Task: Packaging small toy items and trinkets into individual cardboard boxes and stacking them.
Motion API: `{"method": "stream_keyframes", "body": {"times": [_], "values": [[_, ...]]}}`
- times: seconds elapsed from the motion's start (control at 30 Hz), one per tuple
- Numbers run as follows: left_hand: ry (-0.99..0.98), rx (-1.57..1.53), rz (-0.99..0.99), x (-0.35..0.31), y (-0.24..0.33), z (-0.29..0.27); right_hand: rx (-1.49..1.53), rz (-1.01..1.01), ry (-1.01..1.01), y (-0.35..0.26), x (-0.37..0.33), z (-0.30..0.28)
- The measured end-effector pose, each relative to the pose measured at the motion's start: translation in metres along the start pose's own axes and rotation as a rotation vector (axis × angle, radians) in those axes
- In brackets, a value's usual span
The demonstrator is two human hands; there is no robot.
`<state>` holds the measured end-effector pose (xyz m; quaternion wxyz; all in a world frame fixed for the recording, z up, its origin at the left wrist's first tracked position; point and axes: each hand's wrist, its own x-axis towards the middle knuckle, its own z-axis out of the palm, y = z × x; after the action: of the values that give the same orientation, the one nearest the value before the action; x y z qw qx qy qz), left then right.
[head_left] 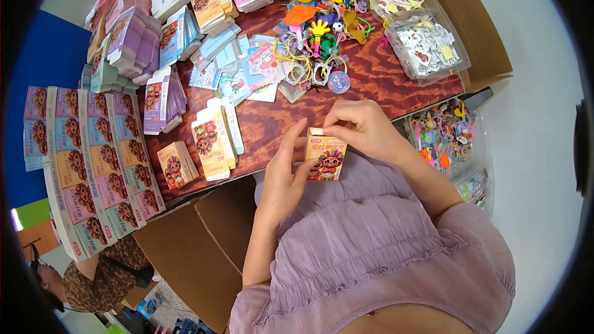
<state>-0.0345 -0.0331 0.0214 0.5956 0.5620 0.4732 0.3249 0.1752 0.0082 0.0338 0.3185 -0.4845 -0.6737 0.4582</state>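
A small orange cardboard box [326, 162] with a cartoon figure on its front is held upright over my lap, at the table's near edge. My left hand [286, 164] grips it from the left side, thumb across its front. At its top, the fingers of my right hand [359, 127] are pinched together by a pale flap; whether they hold the flap or something small, I cannot tell. Left of my hands, a closed orange box [178, 166] and a stack of flat yellow cartons [211, 142] rest on the table.
Small colourful toys [318, 31] lie heaped on the wood-grain table [247, 130] beside flat printed packets [238, 74]. A clear tub [427, 46] of paper pieces stands at the right. Printed display boxes [93, 154] line the left edge. An open carton [192, 253] sits below; another person [99, 278] is beyond it.
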Motion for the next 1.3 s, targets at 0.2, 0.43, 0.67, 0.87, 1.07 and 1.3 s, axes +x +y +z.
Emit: {"method": "stream_keyframes", "body": {"times": [0.2, 0.43, 0.67, 0.87, 1.07, 1.3], "values": [[0.003, 0.028, -0.003, -0.004, -0.005, 0.002, -0.2, -0.225, -0.136, 0.002, -0.003, -0.008], [-0.015, 0.173, 0.127, 0.0, -0.001, -0.003, 0.06, -0.243, -0.017, 0.015, -0.014, 0.009], [0.061, -0.085, 0.011, 0.005, -0.006, -0.001, 0.45, -0.11, 0.33, 0.029, -0.025, 0.051], [0.139, -0.039, 0.036, -0.007, -0.008, -0.017, 0.582, 0.052, 0.077, 0.021, -0.011, 0.042], [0.861, 0.439, 0.17, -0.039, 0.001, -0.133, 0.206, -0.031, 0.057, 0.007, 0.022, 0.06], [0.897, 1.141, -0.252, -0.045, -0.033, -0.181, -0.33, -0.433, -0.005, -0.017, 0.093, 0.143]]}}
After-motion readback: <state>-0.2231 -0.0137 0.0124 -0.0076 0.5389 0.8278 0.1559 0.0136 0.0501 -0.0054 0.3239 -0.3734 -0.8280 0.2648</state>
